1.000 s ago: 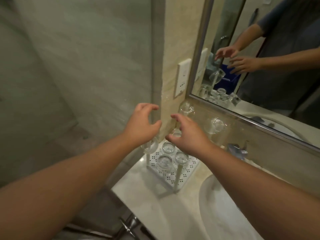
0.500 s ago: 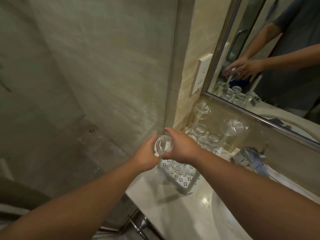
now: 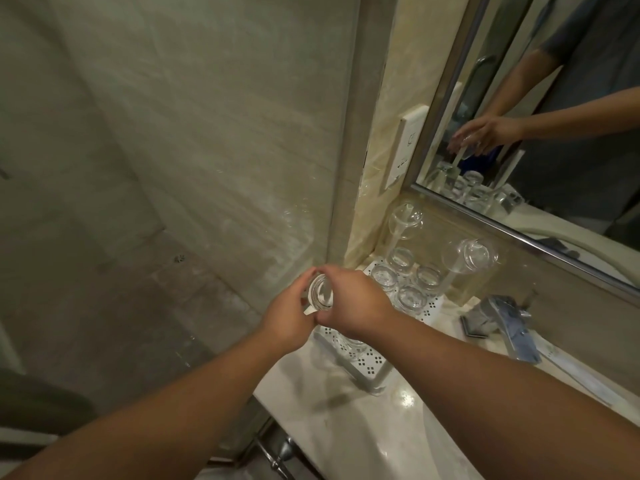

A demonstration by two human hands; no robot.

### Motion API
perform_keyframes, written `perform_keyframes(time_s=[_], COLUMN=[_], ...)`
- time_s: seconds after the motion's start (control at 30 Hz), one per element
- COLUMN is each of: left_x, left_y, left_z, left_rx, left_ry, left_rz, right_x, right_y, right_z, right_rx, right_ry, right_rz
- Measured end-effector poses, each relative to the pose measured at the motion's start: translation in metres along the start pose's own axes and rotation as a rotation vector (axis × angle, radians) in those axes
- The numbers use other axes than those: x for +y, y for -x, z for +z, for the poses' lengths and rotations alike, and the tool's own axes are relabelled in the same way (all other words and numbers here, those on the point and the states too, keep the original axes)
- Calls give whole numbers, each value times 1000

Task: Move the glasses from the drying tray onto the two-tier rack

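Both my hands hold one clear glass [image 3: 320, 293] bottom-up over the near left post of a white perforated drying tray [image 3: 367, 363]. My left hand [image 3: 289, 315] curls round its left side, and my right hand [image 3: 353, 303] wraps its right side from above. Several more glasses [image 3: 410, 299] stand upside down on the tray's base. Two others, the left glass [image 3: 406, 220] and the right glass [image 3: 472, 259], hang upturned on the tall far posts. The lower part of the held glass and its post are hidden by my fingers.
The tray sits on a pale marble counter [image 3: 346, 417] in the corner by a glass shower partition [image 3: 207, 150]. A chrome tap [image 3: 498, 320] stands to the right, with a basin [image 3: 433, 455] below it. A mirror [image 3: 554, 116] and a wall socket [image 3: 403, 147] lie behind.
My hands dropped from open above the tray and closed on one glass at the near left post. The view shifted left and down, and the hands now sit slightly lower.
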State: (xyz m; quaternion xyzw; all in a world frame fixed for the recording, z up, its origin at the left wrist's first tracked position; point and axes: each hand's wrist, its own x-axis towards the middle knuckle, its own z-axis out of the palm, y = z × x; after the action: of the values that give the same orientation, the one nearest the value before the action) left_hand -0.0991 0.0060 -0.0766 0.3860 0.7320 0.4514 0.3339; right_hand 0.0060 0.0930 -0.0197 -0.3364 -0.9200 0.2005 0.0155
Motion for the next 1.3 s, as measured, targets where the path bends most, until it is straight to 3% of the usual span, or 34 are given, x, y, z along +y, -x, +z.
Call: perform_keyframes(time_s=[0.17,0.37,0.43,0.53,0.6,0.7,0.87,0.97,1.2,1.3], left_x=[5,33,50,79,94,111,126,125,126,131], left_y=[14,37,42,51,54,56,56,55,54,53], left_z=[3,7,2,-12,-20,-27,-30,-30,-32,-35], left_rx=[126,386,332,-12,-189,-297,-267,-218,-186,-253], left_ry=[-11,515,803,1077,1151,1200,1243,1284,1286,1232], left_rz=[-6,-251,-413,-615,-606,-552,-602,-619,-385,-276], right_x=[-5,-19,-26,-35,-39,-42,-39,-35,-34,-34], right_y=[12,30,36,45,50,58,63,64,61,60], right_z=[-22,-64,-76,-89,-93,-94,-93,-97,-103,-102], right_rx=[80,155,181,216,223,224,135,-9,86,96], right_ry=[13,42,37,56,54,61,95,-119,-448,-587], right_rz=[-16,-46,-71,-130,-170,-237,-285,-254,-169,-127])
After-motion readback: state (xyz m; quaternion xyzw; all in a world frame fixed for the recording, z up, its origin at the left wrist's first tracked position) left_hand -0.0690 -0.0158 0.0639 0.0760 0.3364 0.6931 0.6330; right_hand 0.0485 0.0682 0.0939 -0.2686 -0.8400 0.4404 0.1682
